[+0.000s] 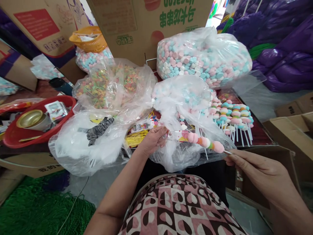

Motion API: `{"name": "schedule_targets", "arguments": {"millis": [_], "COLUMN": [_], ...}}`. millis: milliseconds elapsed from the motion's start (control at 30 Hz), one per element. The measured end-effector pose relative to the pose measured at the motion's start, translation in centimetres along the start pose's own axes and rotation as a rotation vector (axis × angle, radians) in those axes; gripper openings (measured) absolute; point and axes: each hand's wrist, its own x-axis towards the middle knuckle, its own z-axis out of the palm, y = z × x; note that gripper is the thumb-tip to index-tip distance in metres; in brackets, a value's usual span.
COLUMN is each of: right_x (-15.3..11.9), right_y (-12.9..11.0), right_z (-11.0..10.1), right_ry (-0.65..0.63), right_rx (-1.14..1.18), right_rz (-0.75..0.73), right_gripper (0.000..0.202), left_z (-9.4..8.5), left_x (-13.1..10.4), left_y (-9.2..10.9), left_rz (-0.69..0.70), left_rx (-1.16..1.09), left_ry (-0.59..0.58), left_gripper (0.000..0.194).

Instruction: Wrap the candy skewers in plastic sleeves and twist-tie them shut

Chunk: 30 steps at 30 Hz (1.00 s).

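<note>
My right hand (256, 168) pinches the white stick of a candy skewer (205, 142), which is threaded with pink and white marshmallows and coloured rings. The skewer points left and lies nearly level. At its far end is a clear printed wrapper (176, 135), which my left hand (154, 141) grips closed between thumb and fingers. How far the skewer's tip reaches into it I cannot tell. Below my left hand lie yellow twist ties (136, 139) and a stack of printed wrappers (144, 124). Finished-looking skewers (236, 119) are piled on the right, sticks toward me.
Behind stand a large bag of marshmallows (202, 58), a smaller open bag (181, 93) and a bag of coloured rings (110, 83). A red basin (40, 135) is at the left. Cardboard boxes (146, 29) rise at the back; another open box (290, 130) is at right.
</note>
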Motion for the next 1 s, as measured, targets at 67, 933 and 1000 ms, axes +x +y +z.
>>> {"name": "schedule_targets", "arguments": {"millis": [67, 933, 1000], "right_x": [0.0, 0.0, 0.1], "right_y": [-0.1, -0.7, -0.7], "right_z": [-0.2, 0.4, 0.5], "right_ry": [0.011, -0.026, -0.036], "right_rx": [0.005, -0.144, -0.173], "right_rz": [0.002, -0.066, -0.095], "right_gripper": [0.029, 0.036, 0.036], "left_z": [0.1, -0.2, -0.2], "left_x": [-0.1, -0.6, -0.6], "left_y": [0.2, 1.5, 1.5], "left_rz": [0.01, 0.051, 0.047], "left_rx": [0.049, 0.283, 0.292], "left_ry": [0.029, -0.004, 0.0], "left_gripper": [0.047, 0.051, 0.052]}}
